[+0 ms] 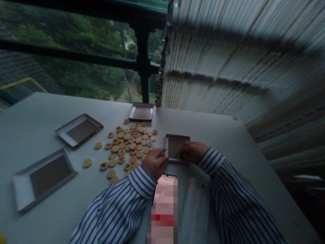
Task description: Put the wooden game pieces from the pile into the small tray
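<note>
My left hand (155,163) is closed at the near left corner of a small shallow box (177,136), its fingertips on the rim. Over the right side of that box is my right hand (194,151), with fingers pinched on a pale round Chinese chess piece (180,157) at the near inner edge. Left of the box lies a loose heap of wooden Chinese chess pieces (132,146), some showing red or black characters and others blank side up. Part of the heap is hidden behind my left hand and sleeve.
Three more shallow trays lie around the heap: a far tray (130,117), a brown-rimmed tray (61,133) and a larger white tray (21,189). A phone (165,191) and a clear plastic sleeve (195,206) lie near me. A curtain (215,61) hangs beyond the white table (218,130).
</note>
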{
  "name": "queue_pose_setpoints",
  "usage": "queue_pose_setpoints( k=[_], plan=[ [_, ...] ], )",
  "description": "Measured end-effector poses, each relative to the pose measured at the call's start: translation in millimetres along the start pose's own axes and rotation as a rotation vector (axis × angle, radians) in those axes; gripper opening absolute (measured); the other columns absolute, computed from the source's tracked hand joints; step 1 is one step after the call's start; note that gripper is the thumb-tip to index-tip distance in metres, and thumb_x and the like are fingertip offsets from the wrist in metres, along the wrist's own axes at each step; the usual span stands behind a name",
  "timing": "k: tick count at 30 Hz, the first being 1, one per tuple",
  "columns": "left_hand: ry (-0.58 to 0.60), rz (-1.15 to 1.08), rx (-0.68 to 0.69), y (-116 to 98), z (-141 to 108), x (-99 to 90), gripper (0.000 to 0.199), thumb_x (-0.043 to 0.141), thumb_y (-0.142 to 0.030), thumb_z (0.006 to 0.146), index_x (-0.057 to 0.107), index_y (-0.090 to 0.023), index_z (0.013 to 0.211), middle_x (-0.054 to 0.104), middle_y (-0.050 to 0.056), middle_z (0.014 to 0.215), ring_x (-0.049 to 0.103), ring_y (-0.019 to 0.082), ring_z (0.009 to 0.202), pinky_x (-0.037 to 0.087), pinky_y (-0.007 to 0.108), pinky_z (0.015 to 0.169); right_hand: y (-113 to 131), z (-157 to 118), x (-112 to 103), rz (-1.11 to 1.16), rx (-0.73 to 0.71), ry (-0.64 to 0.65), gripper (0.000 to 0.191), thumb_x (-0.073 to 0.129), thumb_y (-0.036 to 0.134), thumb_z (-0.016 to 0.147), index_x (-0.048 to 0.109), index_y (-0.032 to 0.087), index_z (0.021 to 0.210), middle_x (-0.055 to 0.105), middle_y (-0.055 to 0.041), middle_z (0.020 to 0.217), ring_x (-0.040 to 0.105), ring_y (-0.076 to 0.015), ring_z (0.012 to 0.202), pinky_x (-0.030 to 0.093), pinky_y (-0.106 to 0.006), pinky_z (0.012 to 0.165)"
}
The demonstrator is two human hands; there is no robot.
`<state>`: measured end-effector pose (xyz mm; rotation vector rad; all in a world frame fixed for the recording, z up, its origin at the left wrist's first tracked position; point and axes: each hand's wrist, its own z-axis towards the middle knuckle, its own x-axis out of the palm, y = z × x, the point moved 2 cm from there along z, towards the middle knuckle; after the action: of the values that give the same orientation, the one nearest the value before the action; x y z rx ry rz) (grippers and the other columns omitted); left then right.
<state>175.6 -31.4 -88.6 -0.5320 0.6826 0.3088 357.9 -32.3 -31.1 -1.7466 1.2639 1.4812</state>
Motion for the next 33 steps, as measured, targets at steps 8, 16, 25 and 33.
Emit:
queue_pose_setpoints(
  k=[8,16,25,33],
  plan=[
    [0.012,0.008,-0.001,0.5,-0.4,0.6,0.01,0.054,-0.015,0.072,0.065,-0.015,0.072,0.061,0.012,0.094,0.056,0.02,0.084,0.049,0.036,0.073,-0.2,1.5,3.9,0.018,-0.016,0.018,0.023,0.047,0.022,0.074,0.066,0.024,0.087,0.061,-0.0036,0.08,0.053,-0.0125,0.07,0.035,-0.021,0.061],
    [0.012,-0.001,-0.028,0.8,-1.8,2.1,0.011,0.053,-0.016,0.073,0.064,-0.016,0.072,0.061,0.011,0.095,0.056,0.02,0.086,0.049,0.036,0.075,1.9,2.3,3.0,0.025,-0.014,0.027,0.024,0.048,0.019,0.072,0.066,0.025,0.086,0.061,-0.0032,0.081,0.054,-0.0135,0.073,0.036,-0.021,0.063],
    [0.014,-0.007,-0.015,0.8,-0.8,0.9,0.011,0.053,-0.016,0.073,0.064,-0.015,0.073,0.061,0.012,0.095,0.056,0.02,0.085,0.049,0.036,0.074,1.1,3.1,5.3,0.009,-0.019,0.033,0.024,0.048,0.021,0.073,0.066,0.025,0.088,0.062,-0.0035,0.08,0.055,-0.0141,0.074,0.036,-0.022,0.065],
    [-0.005,-0.01,-0.011,0.4,-0.5,0.5,0.01,0.054,-0.015,0.071,0.064,-0.015,0.072,0.061,0.012,0.095,0.057,0.02,0.084,0.049,0.037,0.074,0.7,2.7,7.8,0.008,-0.012,0.029,0.022,0.048,0.022,0.074,0.066,0.026,0.085,0.062,-0.0027,0.08,0.055,-0.0144,0.076,0.036,-0.022,0.066]
  ],
)
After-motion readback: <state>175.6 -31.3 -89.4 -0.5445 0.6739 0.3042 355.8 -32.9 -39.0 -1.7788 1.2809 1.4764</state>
